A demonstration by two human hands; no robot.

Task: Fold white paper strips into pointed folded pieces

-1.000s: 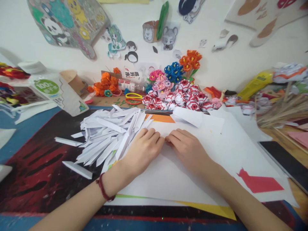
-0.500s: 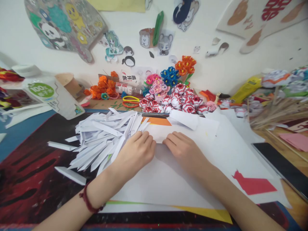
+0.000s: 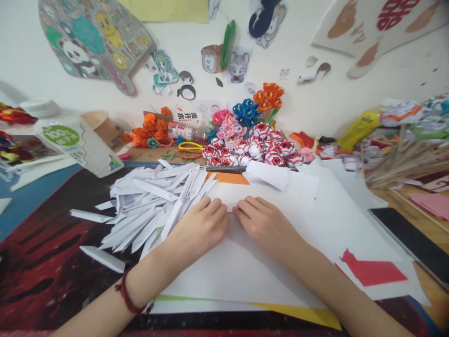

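Observation:
My left hand (image 3: pixel 206 222) and my right hand (image 3: pixel 264 222) sit close together over large white paper sheets (image 3: pixel 224 276), fingers curled inward. Both pinch a small white paper strip (image 3: pixel 230 208), which is mostly hidden behind the fingers; only a sliver shows in the gap. A pile of folded white paper strips (image 3: pixel 147 201) lies just left of my left hand. Two more folded strips, one of them the nearer strip (image 3: pixel 102 259), lie apart on the dark mat. A loose white piece of paper (image 3: pixel 268 174) rests beyond my right hand.
A tilted white bottle (image 3: pixel 75 138) stands at the back left. Red-and-white paper flowers (image 3: pixel 259 147) and blue flowers (image 3: pixel 247 112) line the wall. On the right lie a black phone (image 3: pixel 410 241) and a red paper scrap (image 3: pixel 375 269). Yellow paper (image 3: pixel 301 314) pokes out below the sheets.
Both hands have come slightly closer together and a little lower, and less of the paper strip shows between them. The view has tilted slightly.

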